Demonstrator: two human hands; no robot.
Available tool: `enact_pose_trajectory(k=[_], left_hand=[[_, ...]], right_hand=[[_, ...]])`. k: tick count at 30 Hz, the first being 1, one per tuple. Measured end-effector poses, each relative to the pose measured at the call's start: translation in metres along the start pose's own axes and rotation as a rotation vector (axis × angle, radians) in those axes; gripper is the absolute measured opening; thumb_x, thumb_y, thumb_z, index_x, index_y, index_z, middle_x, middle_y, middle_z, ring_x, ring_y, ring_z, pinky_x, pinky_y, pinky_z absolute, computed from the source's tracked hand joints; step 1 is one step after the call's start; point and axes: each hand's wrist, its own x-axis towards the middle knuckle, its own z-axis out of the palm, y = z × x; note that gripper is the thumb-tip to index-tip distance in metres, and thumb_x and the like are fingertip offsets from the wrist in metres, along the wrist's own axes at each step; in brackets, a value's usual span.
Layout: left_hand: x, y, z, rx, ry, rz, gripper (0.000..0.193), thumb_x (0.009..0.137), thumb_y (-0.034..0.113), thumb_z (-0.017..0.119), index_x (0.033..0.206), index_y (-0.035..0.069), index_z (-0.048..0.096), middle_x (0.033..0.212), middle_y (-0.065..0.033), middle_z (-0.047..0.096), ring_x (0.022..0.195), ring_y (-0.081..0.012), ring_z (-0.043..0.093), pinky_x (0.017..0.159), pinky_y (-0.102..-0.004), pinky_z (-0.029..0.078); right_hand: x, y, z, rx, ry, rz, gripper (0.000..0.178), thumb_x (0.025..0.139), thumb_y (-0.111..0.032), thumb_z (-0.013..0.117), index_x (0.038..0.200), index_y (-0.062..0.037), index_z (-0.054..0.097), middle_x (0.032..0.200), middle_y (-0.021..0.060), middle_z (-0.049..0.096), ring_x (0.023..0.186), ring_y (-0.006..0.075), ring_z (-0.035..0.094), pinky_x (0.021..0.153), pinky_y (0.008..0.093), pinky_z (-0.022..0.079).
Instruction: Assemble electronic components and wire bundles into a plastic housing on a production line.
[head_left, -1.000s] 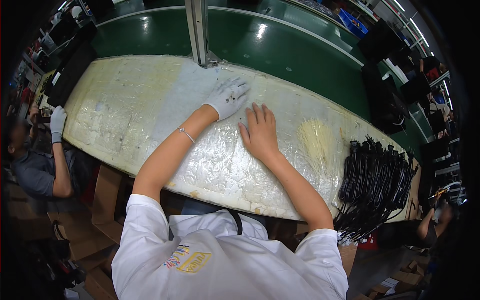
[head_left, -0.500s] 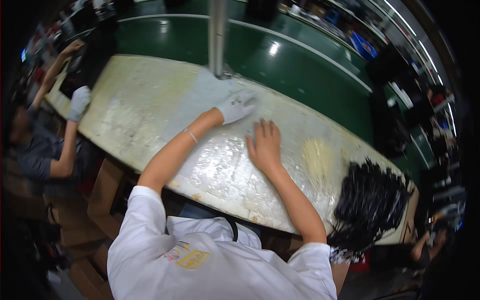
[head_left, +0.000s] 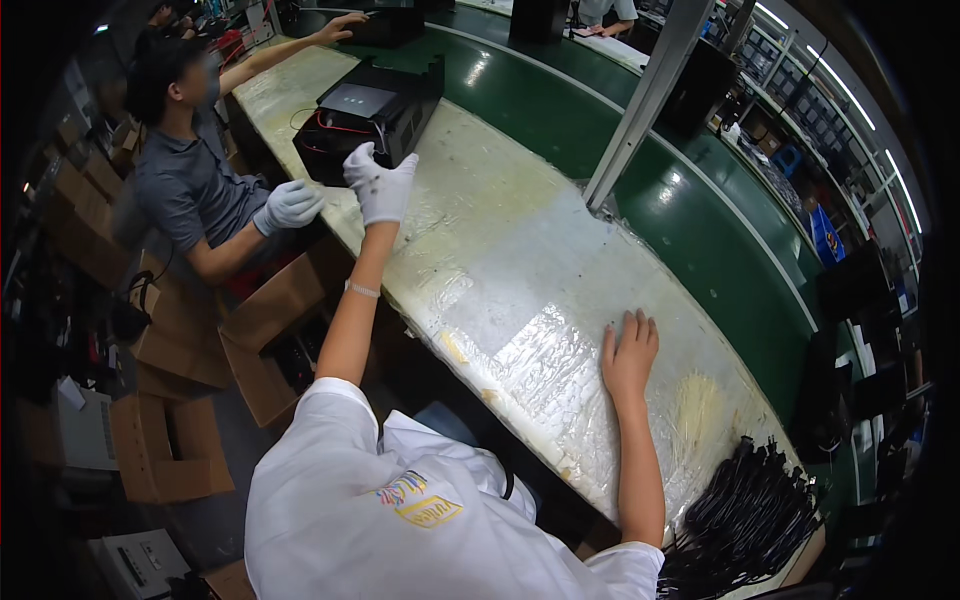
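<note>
My left hand [head_left: 380, 188], in a white glove, reaches out to the far left with its fingers apart. Just beyond its fingertips is a black box-shaped device [head_left: 410, 112] with a grey top panel and red and black wires at its near end. Whether the fingers touch the device I cannot tell. My bare right hand [head_left: 630, 355] lies flat on the plastic-covered worktable [head_left: 530, 240], fingers stretched out and holding nothing. To its lower right, a heap of black cables [head_left: 745, 515] rests on the table.
A co-worker [head_left: 185, 175] sits at the left, one gloved hand [head_left: 290, 207] by the table edge. A metal post [head_left: 650, 105] stands at the far edge before a green conveyor belt [head_left: 560, 118]. Open cardboard boxes [head_left: 175, 450] stand on the floor at left.
My view has swung left, bringing the black device and the co-worker closer to the middle. My left hand has moved from mid-table to the device's near end. My right hand still lies on the table.
</note>
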Motion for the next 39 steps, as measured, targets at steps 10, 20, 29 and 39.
enact_pose_trajectory(k=[10, 20, 29, 39], left_hand=[[-0.024, -0.043, 0.021, 0.161, -0.294, -0.098, 0.032, 0.084, 0.026, 0.066, 0.097, 0.000, 0.051, 0.099, -0.0271, 0.061, 0.095, -0.0461, 0.059, 0.081, -0.0523, 0.048], [-0.068, 0.095, -0.197, -0.498, -1.027, 0.417, 0.065, 0.077, 0.013, 0.078, 0.132, -0.001, 0.047, 0.130, -0.0188, 0.050, 0.114, -0.0310, 0.058, 0.100, -0.0418, 0.047], [-0.021, 0.039, -0.122, -0.405, -1.108, -0.082, 0.059, 0.090, 0.034, 0.067, 0.135, 0.000, 0.050, 0.141, -0.0172, 0.041, 0.129, -0.0271, 0.042, 0.107, -0.0353, 0.036], [-0.102, 0.125, -0.137, -0.704, -1.330, 0.117, 0.029, 0.075, 0.024, 0.076, 0.097, 0.008, 0.067, 0.153, -0.0234, 0.028, 0.127, -0.0227, 0.042, 0.103, -0.0328, 0.033]], right_hand=[[0.010, -0.042, -0.021, 0.208, 0.019, -0.110, 0.056, 0.088, -0.017, 0.065, 0.134, 0.0076, 0.043, 0.143, 0.0330, 0.037, 0.132, 0.0504, 0.036, 0.111, 0.0510, 0.030], [0.024, -0.136, 0.001, 0.536, -0.300, -0.435, 0.091, 0.082, -0.044, 0.073, 0.138, 0.0150, 0.031, 0.140, 0.0377, 0.036, 0.133, 0.0488, 0.035, 0.114, 0.0486, 0.027], [0.008, -0.119, 0.002, 0.869, -0.270, -0.307, 0.060, 0.075, -0.006, 0.065, 0.132, 0.0018, 0.048, 0.129, 0.0300, 0.051, 0.125, 0.0449, 0.044, 0.108, 0.0469, 0.036], [-0.128, -0.103, -0.107, 0.902, -0.269, 0.343, 0.057, 0.091, -0.018, 0.062, 0.139, 0.0013, 0.039, 0.131, 0.0187, 0.051, 0.119, 0.0276, 0.050, 0.105, 0.0375, 0.037]])
